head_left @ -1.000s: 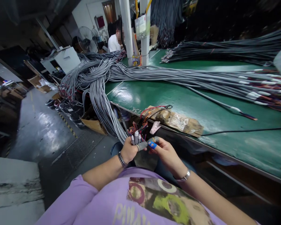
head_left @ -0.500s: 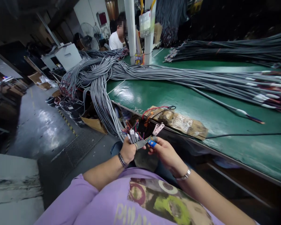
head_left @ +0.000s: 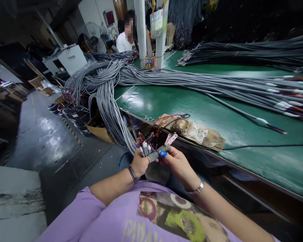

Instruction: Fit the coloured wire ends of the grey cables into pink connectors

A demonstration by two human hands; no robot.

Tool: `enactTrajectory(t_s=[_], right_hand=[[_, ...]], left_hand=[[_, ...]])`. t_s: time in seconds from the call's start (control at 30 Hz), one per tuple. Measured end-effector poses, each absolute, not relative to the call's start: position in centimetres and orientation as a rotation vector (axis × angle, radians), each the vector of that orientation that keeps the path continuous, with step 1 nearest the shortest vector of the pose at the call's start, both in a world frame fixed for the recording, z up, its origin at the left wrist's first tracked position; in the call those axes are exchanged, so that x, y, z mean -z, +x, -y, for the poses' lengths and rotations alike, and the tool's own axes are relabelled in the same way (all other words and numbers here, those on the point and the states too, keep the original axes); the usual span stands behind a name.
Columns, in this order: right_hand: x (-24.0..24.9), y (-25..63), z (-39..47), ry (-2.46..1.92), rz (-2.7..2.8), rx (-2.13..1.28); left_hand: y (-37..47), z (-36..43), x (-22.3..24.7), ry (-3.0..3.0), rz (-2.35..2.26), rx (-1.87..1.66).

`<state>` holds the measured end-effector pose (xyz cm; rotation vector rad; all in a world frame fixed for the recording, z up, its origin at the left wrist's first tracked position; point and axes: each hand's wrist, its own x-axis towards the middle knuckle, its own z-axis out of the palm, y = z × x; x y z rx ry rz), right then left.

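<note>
**Grey cable ends held in two hands at the bench edge**

Grey cables [head_left: 111,111] hang down off the green table [head_left: 217,111] and end in the person's lap. The head camera is the only view, so all of this comes from it.

The left hand [head_left: 138,163] is closed tight around a bunch of cable ends [head_left: 145,149]. Their white tips and small coloured wires stick up out of the fist. The right hand [head_left: 178,161] is right beside it, touching the same bunch. Its thumb and first finger, which wear a blue finger cover [head_left: 163,153], pinch one grey cable end. The spot is small and a bit dark, so I cannot tell just which wire is being pinched.

The step in hand looks like sorting or fixing one cable end while the other hand keeps the bunch steady. A next move would need small, careful finger work and a firm left fist, so the ends do not slip.

Just past the hands, a taped cardboard pad [head_left: 194,129] lies on the table edge. A big pile of grey cables [head_left: 192,82] runs across the table. Another person [head_left: 123,38] sits far off.
</note>
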<state>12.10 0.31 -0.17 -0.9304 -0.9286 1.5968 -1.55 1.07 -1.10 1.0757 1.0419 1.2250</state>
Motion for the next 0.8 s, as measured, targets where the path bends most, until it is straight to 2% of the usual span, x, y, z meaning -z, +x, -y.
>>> enactTrajectory(t_s=[0.27, 0.53, 0.8], right_hand=[[1.6, 13.3, -1.3, -0.951, 0.483, -1.652], [1.9, 14.9, -2.5, -0.718, 0.432, -1.814], [0.8, 14.3, -4.3, -0.655, 0.445, -1.791]], left_hand=[[-1.9, -0.8, 0.4, 1.092, -1.072, -1.276], [-0.7, -1.0, -1.8, 1.0, -1.041, -1.303], [0.7, -1.7, -1.9, 0.994, -1.016, -1.27]])
